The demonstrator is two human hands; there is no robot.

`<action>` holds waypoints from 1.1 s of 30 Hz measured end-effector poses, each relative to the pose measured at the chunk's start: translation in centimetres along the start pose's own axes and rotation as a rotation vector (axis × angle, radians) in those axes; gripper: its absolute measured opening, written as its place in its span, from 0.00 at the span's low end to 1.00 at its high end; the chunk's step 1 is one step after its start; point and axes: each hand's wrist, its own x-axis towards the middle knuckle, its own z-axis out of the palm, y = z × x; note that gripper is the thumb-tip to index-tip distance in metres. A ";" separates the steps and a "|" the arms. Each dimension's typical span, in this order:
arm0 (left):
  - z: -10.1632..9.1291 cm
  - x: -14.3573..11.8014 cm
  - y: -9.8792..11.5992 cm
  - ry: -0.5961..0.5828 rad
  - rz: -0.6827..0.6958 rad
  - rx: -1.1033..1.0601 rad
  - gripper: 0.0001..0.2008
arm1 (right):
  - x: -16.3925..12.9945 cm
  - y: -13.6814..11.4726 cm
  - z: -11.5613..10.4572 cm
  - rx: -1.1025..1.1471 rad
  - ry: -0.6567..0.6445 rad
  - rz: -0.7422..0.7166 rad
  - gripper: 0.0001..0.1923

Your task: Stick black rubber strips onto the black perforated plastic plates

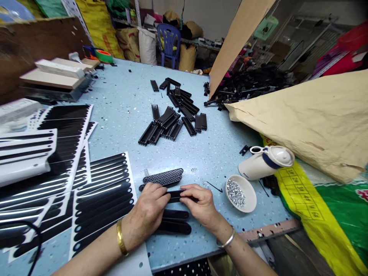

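Note:
Between my two hands lies a flat black plastic strip (174, 196), close above the speckled blue table. My left hand (150, 207) is closed on its left end, fingers bent over it. The right end is pinched by the thumb and fingers of my right hand (199, 201), which hide part of it. Just beyond are textured black strips (163, 177) with a diamond pattern. Nearer to me, smooth black strips with rounded ends (176, 227) lie partly under my left hand. Sheets of long black stickers (105, 195) spread out to the left of my left hand.
A white bowl of small silvery parts (240, 193) stands at the right, beside a white lidded bottle (264, 163). Several short black slotted pieces (172, 120) lie heaped mid-table. Brown paper (304, 115) covers the right side. Boxes and tape (104, 56) are at the far left.

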 end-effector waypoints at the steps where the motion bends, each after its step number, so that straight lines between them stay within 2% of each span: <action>1: -0.1 0.0 -0.1 -0.002 0.001 0.003 0.13 | 0.0 0.0 -0.1 0.013 0.006 0.038 0.12; 3: -0.3 0.1 -0.1 -0.006 0.004 0.012 0.13 | 0.1 0.1 -0.4 0.048 0.009 0.105 0.20; 5: -0.4 0.2 -0.1 -0.012 0.016 0.030 0.14 | 0.2 0.0 -0.7 0.065 -0.002 0.111 0.23; 10: -0.3 0.8 0.2 -0.071 0.016 0.091 0.12 | 0.3 -0.3 -0.4 0.032 -0.030 0.033 0.16; 17: 0.2 1.1 0.4 -0.146 -0.023 0.076 0.16 | 0.2 0.3 0.5 -0.041 0.004 -0.075 0.10; 23: 0.4 1.1 0.6 -0.110 -0.044 0.062 0.15 | 0.4 0.0 0.6 -0.038 0.018 -0.056 0.07; 26: -1.1 1.2 0.9 0.005 -0.032 0.033 0.14 | 0.7 -0.9 -1.3 -0.044 0.061 0.061 0.04; 28: -3.0 0.9 1.2 0.107 -0.022 0.016 0.13 | 0.5 -2.2 -3.0 -0.079 0.124 0.093 0.07; 31: -6.5 -1.7 1.6 0.234 -0.099 0.023 0.13 | -0.6 -5.1 -3.8 -0.187 0.175 -0.031 0.06; 33: -8.2 -5.4 1.6 0.271 -0.216 0.049 0.11 | -2.0 -7.2 -1.9 -0.195 0.076 -0.166 0.08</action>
